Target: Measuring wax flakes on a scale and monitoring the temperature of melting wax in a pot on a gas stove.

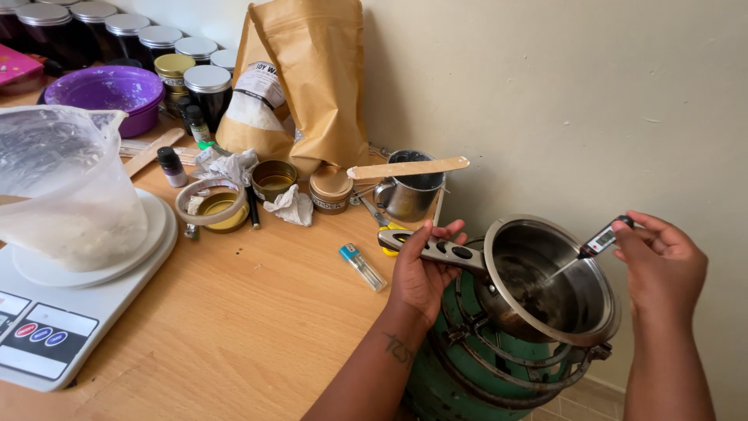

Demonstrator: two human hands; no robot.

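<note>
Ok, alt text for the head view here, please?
A left hand holds the handle of a steel pot on a green gas burner, while the right hand dips a digital probe thermometer into it. Beside them a wooden table holds a kitchen scale.

Pan (573,312) on burner (467,366), right of table (234,327) w/ scale (70,312).
</note>
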